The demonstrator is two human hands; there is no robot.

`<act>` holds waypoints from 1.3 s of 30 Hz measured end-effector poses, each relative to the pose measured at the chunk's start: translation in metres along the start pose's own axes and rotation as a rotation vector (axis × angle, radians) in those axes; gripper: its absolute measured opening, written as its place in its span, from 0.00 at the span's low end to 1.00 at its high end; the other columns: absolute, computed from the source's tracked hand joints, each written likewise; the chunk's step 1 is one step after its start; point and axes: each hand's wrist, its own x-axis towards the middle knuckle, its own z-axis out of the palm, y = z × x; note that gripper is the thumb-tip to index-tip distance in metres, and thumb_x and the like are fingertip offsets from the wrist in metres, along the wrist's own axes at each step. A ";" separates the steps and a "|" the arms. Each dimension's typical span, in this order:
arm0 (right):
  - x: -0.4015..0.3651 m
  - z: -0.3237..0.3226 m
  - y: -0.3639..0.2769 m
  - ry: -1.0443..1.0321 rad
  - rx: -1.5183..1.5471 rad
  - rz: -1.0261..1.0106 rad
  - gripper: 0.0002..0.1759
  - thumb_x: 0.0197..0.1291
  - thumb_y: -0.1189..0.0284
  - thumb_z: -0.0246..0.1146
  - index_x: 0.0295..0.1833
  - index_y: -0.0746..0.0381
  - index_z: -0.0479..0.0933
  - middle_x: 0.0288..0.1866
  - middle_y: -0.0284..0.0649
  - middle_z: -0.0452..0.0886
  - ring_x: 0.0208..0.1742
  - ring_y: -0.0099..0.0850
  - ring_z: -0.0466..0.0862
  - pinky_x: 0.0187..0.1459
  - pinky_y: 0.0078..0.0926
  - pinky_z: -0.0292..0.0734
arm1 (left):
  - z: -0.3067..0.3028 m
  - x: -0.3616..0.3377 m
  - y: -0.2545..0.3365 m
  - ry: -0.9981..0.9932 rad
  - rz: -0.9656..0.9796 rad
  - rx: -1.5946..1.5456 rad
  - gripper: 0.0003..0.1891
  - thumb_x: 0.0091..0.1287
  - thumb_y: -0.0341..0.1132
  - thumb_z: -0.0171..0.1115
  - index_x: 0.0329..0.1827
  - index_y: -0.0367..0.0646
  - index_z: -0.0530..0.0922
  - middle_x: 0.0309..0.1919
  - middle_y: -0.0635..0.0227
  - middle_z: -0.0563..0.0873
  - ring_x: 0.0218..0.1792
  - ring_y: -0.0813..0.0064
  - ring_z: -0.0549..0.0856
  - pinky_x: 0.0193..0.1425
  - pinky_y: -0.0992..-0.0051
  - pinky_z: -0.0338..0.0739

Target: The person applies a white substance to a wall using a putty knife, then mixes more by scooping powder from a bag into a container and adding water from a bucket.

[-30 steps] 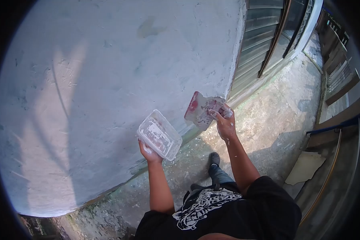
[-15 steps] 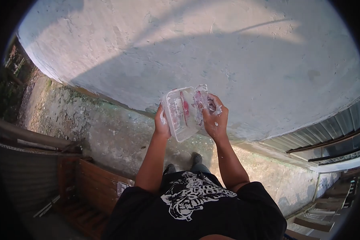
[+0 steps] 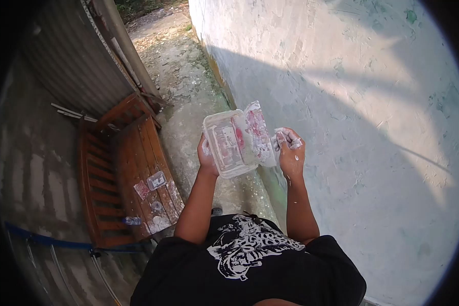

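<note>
My left hand (image 3: pixel 207 157) grips the left side of a clear plastic container (image 3: pixel 222 148), smeared with white paste and showing red patches. Against its right side stands a flat strip (image 3: pixel 258 127) coated in white and pinkish-red smears, with a see-through edge below it. Just right of that strip is my right hand (image 3: pixel 291 152), its fingers curled and caked in white paste. Whether those fingers pinch the see-through edge or something small is hidden.
To the right rises a pale plastered wall (image 3: pixel 331 153). On the left a wooden bench (image 3: pixel 132 153) bears a small plastic tub (image 3: pixel 156 180), a pinkish packet (image 3: pixel 142 189) and a bottle (image 3: pixel 132 221). A concrete path (image 3: pixel 188 92) runs between them.
My view has swung left, bringing the bench top into sight. My right hand has shifted right, off the smeared strip it was touching. The container stays in my left hand.
</note>
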 end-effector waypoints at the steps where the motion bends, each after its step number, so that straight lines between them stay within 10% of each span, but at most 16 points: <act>1: 0.003 -0.007 0.001 -0.049 -0.049 0.085 0.11 0.68 0.79 0.60 0.54 0.72 0.78 0.40 0.37 0.84 0.38 0.19 0.79 0.39 0.21 0.75 | 0.001 -0.007 -0.003 0.008 0.057 0.006 0.31 0.77 0.56 0.40 0.67 0.39 0.74 0.58 0.53 0.82 0.55 0.53 0.83 0.62 0.54 0.78; 15: -0.059 0.071 0.050 -0.679 -0.247 0.193 0.11 0.69 0.71 0.61 0.38 0.69 0.80 0.26 0.33 0.79 0.28 0.20 0.72 0.32 0.26 0.69 | 0.007 -0.211 -0.036 0.394 0.752 0.054 0.25 0.76 0.50 0.44 0.60 0.39 0.78 0.51 0.56 0.85 0.49 0.58 0.86 0.56 0.58 0.82; 25: -0.166 0.176 0.021 -1.224 -0.070 0.491 0.20 0.74 0.68 0.55 0.63 0.70 0.75 0.52 0.41 0.85 0.50 0.26 0.82 0.54 0.25 0.76 | -0.014 -0.358 -0.013 0.504 1.081 0.100 0.29 0.77 0.55 0.42 0.65 0.42 0.75 0.54 0.60 0.84 0.52 0.63 0.85 0.58 0.61 0.82; 32: -0.240 0.246 0.024 -1.603 -0.088 0.263 0.24 0.64 0.74 0.64 0.64 0.69 0.73 0.56 0.43 0.84 0.57 0.30 0.81 0.59 0.28 0.73 | -0.029 -0.436 0.011 0.679 1.171 0.042 0.29 0.79 0.52 0.37 0.66 0.38 0.73 0.54 0.56 0.83 0.52 0.61 0.85 0.59 0.61 0.81; 37: -0.295 0.300 0.050 -1.669 -0.156 0.206 0.27 0.60 0.82 0.60 0.67 0.69 0.71 0.58 0.40 0.82 0.56 0.30 0.81 0.60 0.26 0.72 | -0.071 -0.492 0.016 1.250 1.431 0.523 0.26 0.81 0.51 0.38 0.68 0.41 0.70 0.60 0.61 0.80 0.58 0.66 0.82 0.63 0.68 0.78; 39: -0.317 0.314 0.055 -1.678 -0.272 0.138 0.27 0.59 0.82 0.60 0.66 0.69 0.71 0.57 0.43 0.83 0.55 0.31 0.82 0.59 0.27 0.73 | -0.081 -0.521 0.007 1.108 1.444 0.421 0.20 0.81 0.41 0.44 0.70 0.43 0.65 0.63 0.64 0.77 0.64 0.70 0.77 0.68 0.69 0.72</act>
